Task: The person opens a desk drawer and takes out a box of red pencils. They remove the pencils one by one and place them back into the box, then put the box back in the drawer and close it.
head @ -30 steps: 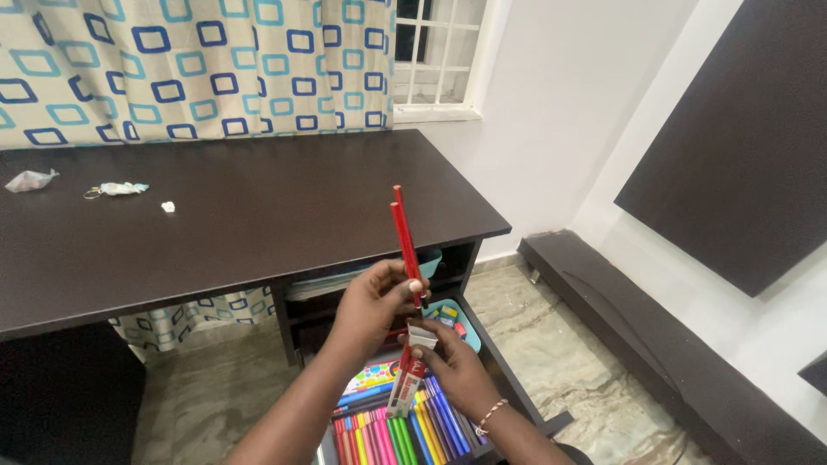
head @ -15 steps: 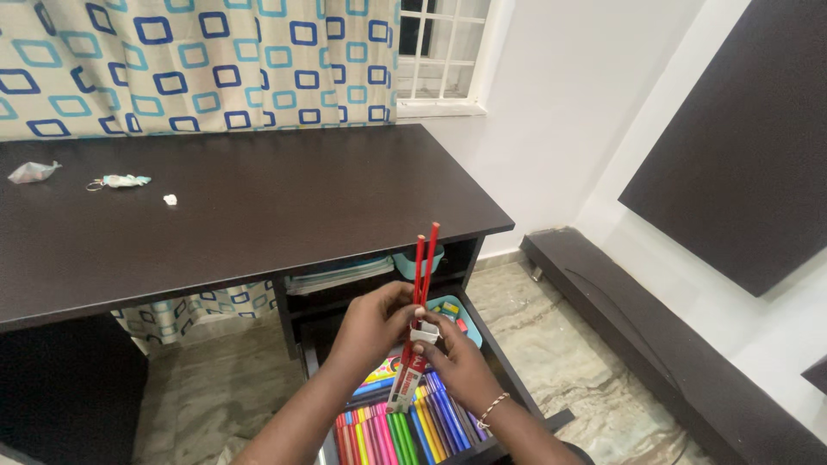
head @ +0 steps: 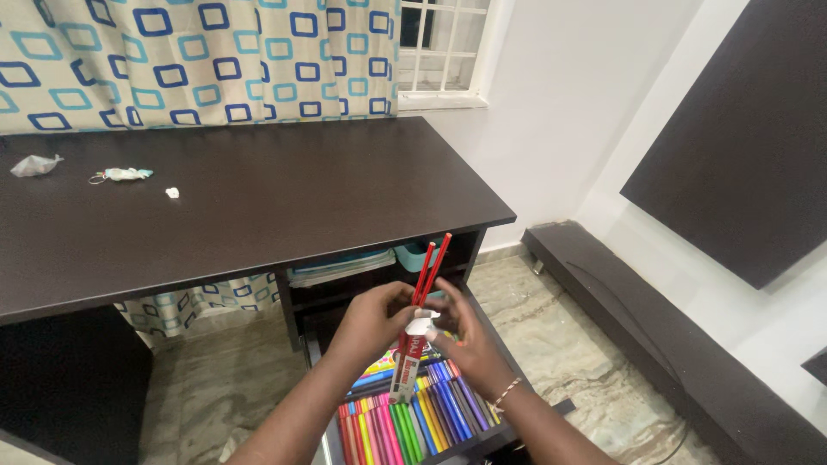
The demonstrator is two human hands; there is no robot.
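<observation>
Red pencils [head: 428, 267]: light, stiff, slender, partly inside a narrow carton [head: 407, 372]. Left hand [head: 372, 320] pinches the shafts; right hand [head: 466, 337] grips the carton mouth. Grasp mid-shaft.

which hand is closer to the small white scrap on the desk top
Left. The left hand is below the desk edge on the white scrap's side; the right hand sits farther right, beyond the red pencils.

The dark tabletop [head: 258, 198] carries a crumpled wrapper [head: 34, 164], a small keyring [head: 121, 175] and a white scrap [head: 172, 193].
</observation>
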